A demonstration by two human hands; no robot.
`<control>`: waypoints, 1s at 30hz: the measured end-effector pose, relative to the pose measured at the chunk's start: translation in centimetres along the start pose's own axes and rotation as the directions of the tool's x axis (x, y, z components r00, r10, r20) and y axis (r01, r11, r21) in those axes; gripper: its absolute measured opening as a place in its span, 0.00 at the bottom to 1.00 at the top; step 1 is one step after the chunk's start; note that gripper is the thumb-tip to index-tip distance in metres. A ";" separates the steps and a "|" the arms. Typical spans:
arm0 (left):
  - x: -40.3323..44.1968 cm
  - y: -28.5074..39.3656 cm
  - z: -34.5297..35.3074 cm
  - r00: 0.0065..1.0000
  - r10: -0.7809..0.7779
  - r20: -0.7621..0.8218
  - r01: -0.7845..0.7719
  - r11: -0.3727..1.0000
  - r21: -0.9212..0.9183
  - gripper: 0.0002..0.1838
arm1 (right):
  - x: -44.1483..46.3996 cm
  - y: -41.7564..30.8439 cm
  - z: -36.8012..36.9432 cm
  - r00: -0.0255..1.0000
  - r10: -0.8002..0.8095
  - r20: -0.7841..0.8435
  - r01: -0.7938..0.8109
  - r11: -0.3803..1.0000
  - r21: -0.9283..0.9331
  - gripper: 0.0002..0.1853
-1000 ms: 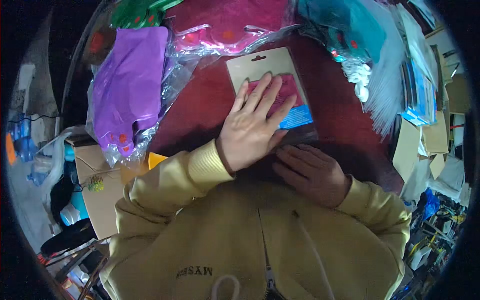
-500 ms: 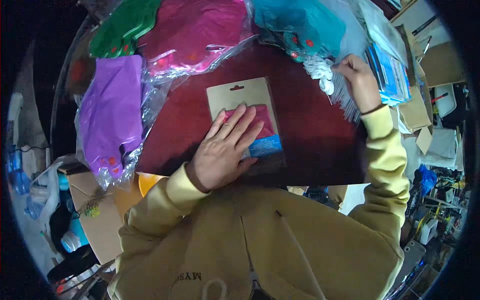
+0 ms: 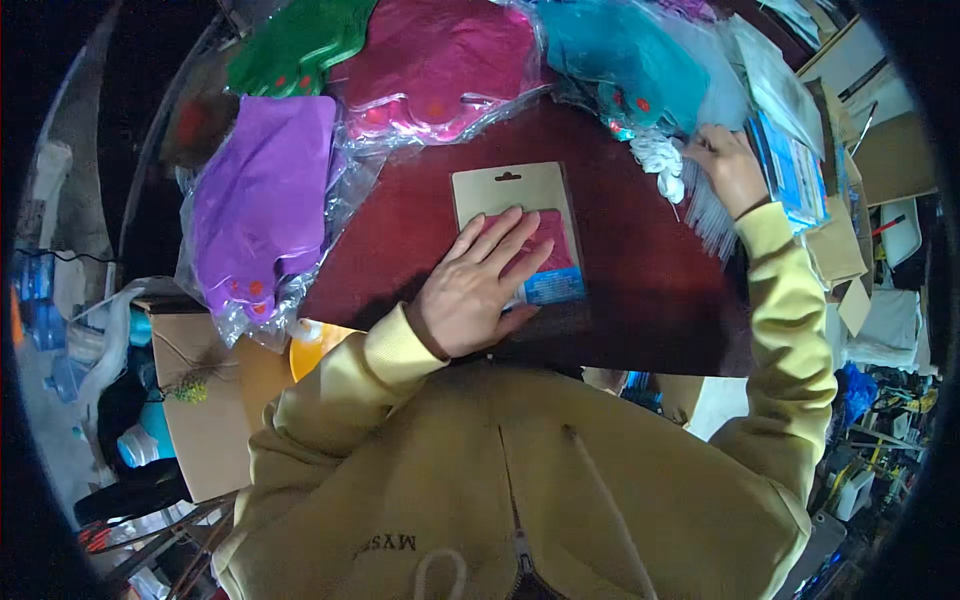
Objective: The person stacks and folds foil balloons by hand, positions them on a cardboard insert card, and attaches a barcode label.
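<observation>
My left hand lies flat with fingers apart on a clear flat package in the middle of the table. Inside the package are a beige card with a hang slot, a folded dark pink piece and a blue printed strip. At the right, my right hand has its fingers curled together beside a bunch of white string-like loops. What its fingertips hold, if anything, is too small to make out. Thin clear strips lie just below that hand.
Plastic-wrapped stacks in purple, green, magenta and teal line the left and far sides of the dark red table. Blue-and-white printed packets stand at the right, near cardboard boxes.
The whole view has shifted, so the table and its things sit further right in the picture. My left hand stays on the package; my right hand remains beside the white loops, its fingers slightly more curled.
</observation>
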State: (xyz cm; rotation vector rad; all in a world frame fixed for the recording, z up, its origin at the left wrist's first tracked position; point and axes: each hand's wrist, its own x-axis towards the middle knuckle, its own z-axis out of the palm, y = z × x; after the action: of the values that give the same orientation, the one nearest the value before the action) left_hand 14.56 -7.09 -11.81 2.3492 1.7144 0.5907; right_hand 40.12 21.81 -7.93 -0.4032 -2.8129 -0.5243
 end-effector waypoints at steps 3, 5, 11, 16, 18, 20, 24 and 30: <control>0.0 -0.1 0.0 1.000 -0.001 0.004 0.001 1.000 -0.004 0.38 | 0.1 0.2 0.0 1.000 -0.011 0.001 0.011 1.000 -0.005 0.12; 0.0 0.0 0.1 1.000 0.000 -0.005 0.001 1.000 0.009 0.38 | 0.2 0.1 -0.1 1.000 -0.014 0.012 0.014 1.000 -0.010 0.12; 0.2 0.0 -0.2 1.000 -0.003 0.025 0.002 1.000 0.011 0.38 | 0.3 0.2 0.3 0.998 -0.065 -0.018 0.064 0.997 -0.049 0.12; 0.1 0.0 -0.2 1.000 -0.019 0.020 0.019 1.000 -0.014 0.37 | 0.7 0.3 -0.8 0.998 -0.011 0.054 0.009 0.999 0.034 0.12; 0.0 0.1 -0.2 1.000 -0.006 0.005 0.006 1.000 -0.018 0.40 | 0.2 0.3 -1.1 0.999 -0.016 0.029 0.015 0.999 0.041 0.11; -0.1 -0.4 -0.2 1.000 0.001 0.019 -0.001 1.000 -0.017 0.40 | 0.0 -0.4 -1.9 1.000 -0.018 0.004 0.018 0.999 0.049 0.10; 0.5 0.2 -0.9 0.999 0.027 0.040 -0.030 0.997 0.073 0.40 | -0.4 -4.5 -5.3 0.995 0.048 -0.091 -0.022 0.963 0.270 0.11; 1.5 0.0 0.2 0.997 0.073 0.030 -0.073 0.997 -0.013 0.36 | 0.6 -12.5 -8.2 0.986 -0.150 -0.068 0.156 0.715 0.681 0.17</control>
State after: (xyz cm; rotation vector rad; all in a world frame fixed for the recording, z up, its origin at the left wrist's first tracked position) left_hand 15.08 -5.69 -11.70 2.4091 1.6141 0.5725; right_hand 37.25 7.63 -4.26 -0.0046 -2.7812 0.5098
